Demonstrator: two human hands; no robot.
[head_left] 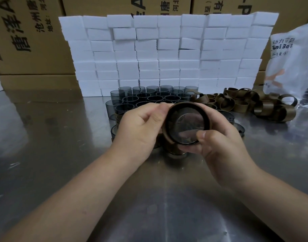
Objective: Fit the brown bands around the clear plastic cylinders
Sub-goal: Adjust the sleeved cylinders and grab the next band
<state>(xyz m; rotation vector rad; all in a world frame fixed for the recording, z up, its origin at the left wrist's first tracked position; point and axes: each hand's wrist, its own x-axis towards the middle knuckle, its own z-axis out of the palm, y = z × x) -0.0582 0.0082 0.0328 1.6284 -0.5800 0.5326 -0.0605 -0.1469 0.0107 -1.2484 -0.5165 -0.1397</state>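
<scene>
I hold one clear smoky plastic cylinder (185,126) above the metal table, its round end turned towards me. A brown band (167,131) curls around its left and top rim, with one loose end sticking out at the lower left. My left hand (141,126) pinches the band against the cylinder's upper left side. My right hand (218,138) grips the cylinder from the right, thumb on its lower edge. Behind stand several bare cylinders (146,96) in rows. A heap of loose brown bands (254,103) lies to the right.
A wall of stacked white foam blocks (167,55) rises behind the cylinders, with cardboard boxes (27,37) further back. A white plastic bag (293,67) lies at the right edge. Banded cylinders (177,151) sit just under my hands. The steel tabletop (149,198) stretches in front.
</scene>
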